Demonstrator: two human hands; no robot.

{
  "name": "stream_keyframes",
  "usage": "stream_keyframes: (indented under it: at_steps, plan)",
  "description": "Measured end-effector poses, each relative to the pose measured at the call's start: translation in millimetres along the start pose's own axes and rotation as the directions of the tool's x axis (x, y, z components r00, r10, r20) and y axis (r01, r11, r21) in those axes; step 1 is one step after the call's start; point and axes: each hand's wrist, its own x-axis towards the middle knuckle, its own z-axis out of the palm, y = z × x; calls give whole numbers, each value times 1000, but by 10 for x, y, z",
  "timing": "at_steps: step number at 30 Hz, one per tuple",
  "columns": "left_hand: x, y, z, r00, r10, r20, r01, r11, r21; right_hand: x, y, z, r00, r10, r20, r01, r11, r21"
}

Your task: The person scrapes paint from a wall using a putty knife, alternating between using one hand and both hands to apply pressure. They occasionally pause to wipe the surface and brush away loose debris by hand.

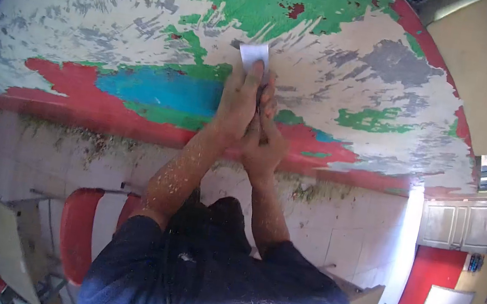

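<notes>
Left hand point(238, 106) and right hand point(264, 150) grip the scraper point(253, 54) above the wall's point(158, 89) lower edge, seemingly light and stiff, best held behind its blade.

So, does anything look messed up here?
Yes, the painted wall looks scraped: ragged green, red, blue and white patches show. Bits litter the floor below, and pale specks dot the left forearm.
</notes>
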Motion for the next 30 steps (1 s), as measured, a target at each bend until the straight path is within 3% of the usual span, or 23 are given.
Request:
stream_keyframes:
  at_steps: [3,6,7,10,13,15,18,21,24,27,30]
  plan:
    - [-49,339,252,996,-17,-83,15,999,-31,40,-236,-158,994,97,46,-98,995,18]
    - [-87,226,269,966,-186,-178,162,977,-142,63,-269,-176,997,69,43,-73,994,77]
    - [-51,292,282,971,-143,-192,127,988,-90,80,-262,-154,999,40,17,-41,995,96]
    - [-21,357,395,975,-102,-199,99,995,-22,201,-365,-265,964,197,178,-199,980,-6]
    - [-65,373,433,962,-163,-218,158,987,-41,122,-364,-384,987,83,134,-78,996,-38]
    - [-69,295,491,930,-238,-279,232,971,-55,203,-370,-362,985,127,120,-125,992,-18]
    - [-77,239,417,961,-167,-221,165,986,-29,119,-198,-292,982,146,120,-151,988,41]
    - [-111,109,423,942,-203,-269,191,979,-68,-51,-181,-354,989,117,89,-123,990,64]
    - [24,229,508,980,26,-195,4,989,151,354,-281,-387,993,-6,114,8,1000,-16]
    - [75,479,686,981,61,-183,-45,995,91,392,-348,-418,989,-33,141,35,999,-12]
    - [-68,106,536,946,-157,-284,204,968,147,213,-247,-470,996,12,92,-16,999,37]
